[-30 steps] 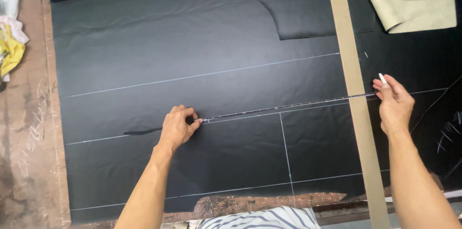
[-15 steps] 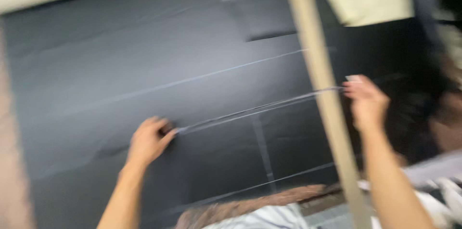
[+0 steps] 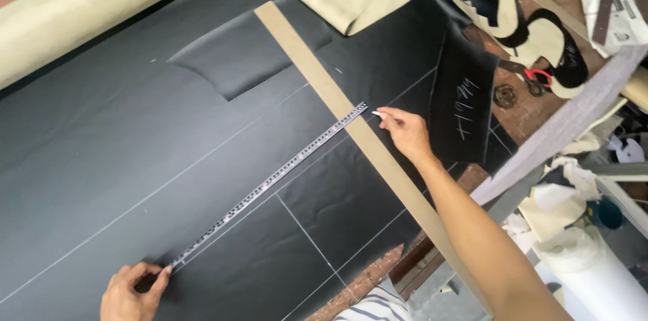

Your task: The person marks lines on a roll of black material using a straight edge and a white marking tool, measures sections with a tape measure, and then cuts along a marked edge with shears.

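A measuring tape (image 3: 270,182) lies stretched flat across a large black sheet (image 3: 135,139) marked with white chalk lines. My left hand (image 3: 131,290) pins the tape's near end to the sheet at the bottom left. My right hand (image 3: 405,133) holds a small white piece of chalk at the tape's far end, beside a long tan straightedge (image 3: 351,125) that crosses the sheet diagonally.
A cream roll (image 3: 94,4) lies along the far edge. Black and cream cut pieces (image 3: 466,91) are piled at the upper right, with red-handled scissors (image 3: 536,78) and round weights on the brown table. A white roll (image 3: 594,274) and scraps sit below the table's right edge.
The camera swung to the right, so the sheet now looks tilted. Both hands stay at the ends of the tape, which now lies flat on the sheet.
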